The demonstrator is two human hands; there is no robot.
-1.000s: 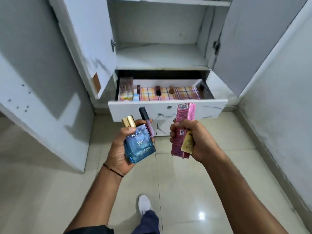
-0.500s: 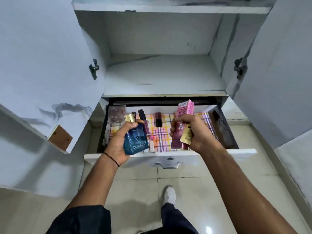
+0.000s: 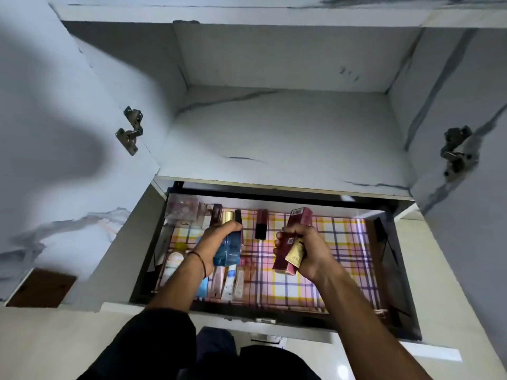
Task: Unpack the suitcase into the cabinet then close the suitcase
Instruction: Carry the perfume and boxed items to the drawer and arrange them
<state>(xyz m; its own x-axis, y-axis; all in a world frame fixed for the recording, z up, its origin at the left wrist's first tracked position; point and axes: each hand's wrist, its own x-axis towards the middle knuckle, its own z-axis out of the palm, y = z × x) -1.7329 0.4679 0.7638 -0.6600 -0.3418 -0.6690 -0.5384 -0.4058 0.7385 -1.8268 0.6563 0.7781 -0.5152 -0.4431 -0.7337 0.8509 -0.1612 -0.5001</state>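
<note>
at frame centre, over the open drawer, the left hand grips a blue bottle with a gold cap; the right hand clutches a pink box and a gold box; labels too blurred to read.

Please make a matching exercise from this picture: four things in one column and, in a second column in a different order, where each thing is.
Things:
1. blue perfume bottle
2. pink box
3. dark lipstick tube
4. door hinge

Places:
A. on the open cabinet door at the left
B. in the grip of the right hand
C. lying on the checked liner, between the two hands
D. in the grip of the left hand

Right pairs: 1-D, 2-B, 3-C, 4-A
</note>
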